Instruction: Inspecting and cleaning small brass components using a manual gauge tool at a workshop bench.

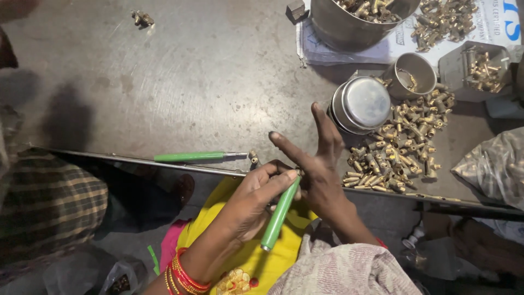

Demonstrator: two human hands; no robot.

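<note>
My left hand (248, 199), with red and gold bangles on its wrist, is shut on a green-handled screwdriver (278, 216). The tool's tip points up at a small brass fitting (299, 172). My right hand (322, 177) pinches that fitting with the thumb and lower fingers, while the index and middle fingers stick out straight over the table edge. Both hands meet just in front of the metal table (207, 82), above my yellow lap. A second green-handled screwdriver (188, 157) lies along the table's front edge, left of my hands.
A pile of brass fittings (401, 145) lies right of my hands, beside stacked steel containers (363, 104), a steel cup (417, 74), a large steel bowl (349, 27) and a tray of parts (480, 68). A plastic bag (494, 164) sits far right. A person in checked cloth (49, 202) sits at left.
</note>
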